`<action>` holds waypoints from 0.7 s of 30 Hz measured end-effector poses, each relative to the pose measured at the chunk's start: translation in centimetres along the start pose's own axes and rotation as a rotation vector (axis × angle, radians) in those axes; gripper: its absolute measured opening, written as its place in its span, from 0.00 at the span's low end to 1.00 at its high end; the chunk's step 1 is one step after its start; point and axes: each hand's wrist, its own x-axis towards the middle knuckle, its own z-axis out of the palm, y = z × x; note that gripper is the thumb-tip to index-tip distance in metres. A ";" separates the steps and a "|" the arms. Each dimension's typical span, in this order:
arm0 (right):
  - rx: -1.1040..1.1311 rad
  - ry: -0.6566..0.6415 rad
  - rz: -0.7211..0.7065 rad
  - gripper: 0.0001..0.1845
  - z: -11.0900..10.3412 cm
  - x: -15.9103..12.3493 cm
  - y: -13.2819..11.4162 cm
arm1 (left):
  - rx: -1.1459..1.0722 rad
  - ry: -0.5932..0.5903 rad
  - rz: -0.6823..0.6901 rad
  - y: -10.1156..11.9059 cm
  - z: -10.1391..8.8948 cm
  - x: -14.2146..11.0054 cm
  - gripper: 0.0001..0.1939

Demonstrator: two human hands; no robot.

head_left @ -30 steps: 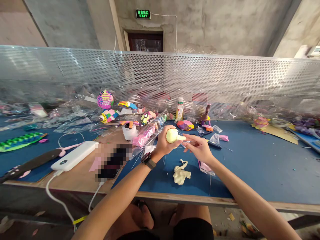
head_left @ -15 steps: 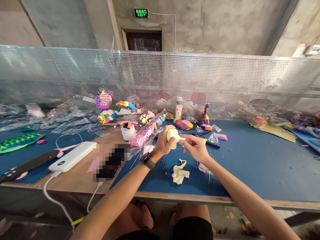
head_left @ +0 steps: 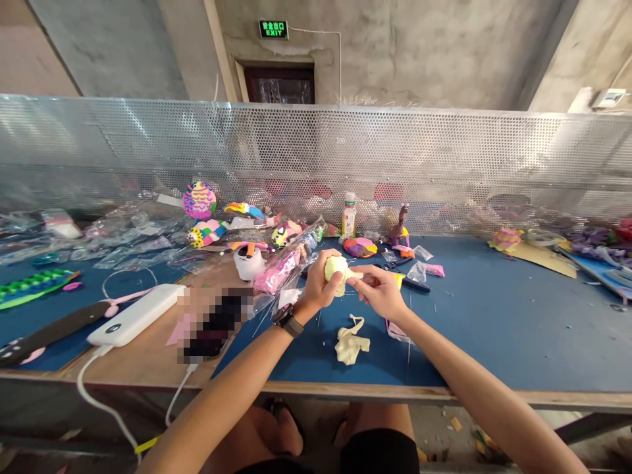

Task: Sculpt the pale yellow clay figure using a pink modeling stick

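Observation:
My left hand [head_left: 322, 282] is wrapped round a lump of pale yellow modelling clay [head_left: 336, 266], raised a little over the blue table top. A thin strand of the same clay [head_left: 354, 276] sticks out from the lump's right side. My right hand [head_left: 379, 288] pinches the end of that strand between thumb and fingers. Below both hands, a flattened cream-yellow piece of clay [head_left: 351, 347] with a curled tail lies on the table. A pink packet [head_left: 397, 331] lies partly under my right forearm.
Colourful clay figures [head_left: 199, 199] and clear plastic wrappers line the back, before a perforated metal screen [head_left: 419, 151]. A bottle [head_left: 349, 216] stands behind my hands. Left are a white power bank [head_left: 138, 315], a phone [head_left: 217, 322] and cables. A dark-handled tool [head_left: 416, 285] lies to the right.
The view has shifted slightly, so everything appears a little further left. Both hands keep their hold on the clay, with the pinched strand looking much the same.

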 end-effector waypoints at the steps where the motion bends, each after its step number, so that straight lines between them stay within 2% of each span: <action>1: 0.005 -0.008 -0.001 0.26 0.0 0.0 0.1 | 0.000 -0.004 -0.003 0.0 0.0 0.0 0.33; 9: 0.055 -0.023 0.032 0.27 0.2 0.2 -0.3 | -0.030 -0.060 0.005 0.0 0.1 -0.3 0.29; 16: 0.245 -0.176 0.196 0.29 0.1 0.2 -1.0 | -0.044 -0.089 -0.027 0.3 0.0 -0.3 0.33; 21: 0.338 -0.193 0.270 0.29 0.2 0.1 -1.0 | -0.029 -0.077 0.001 0.1 -0.1 -0.4 0.31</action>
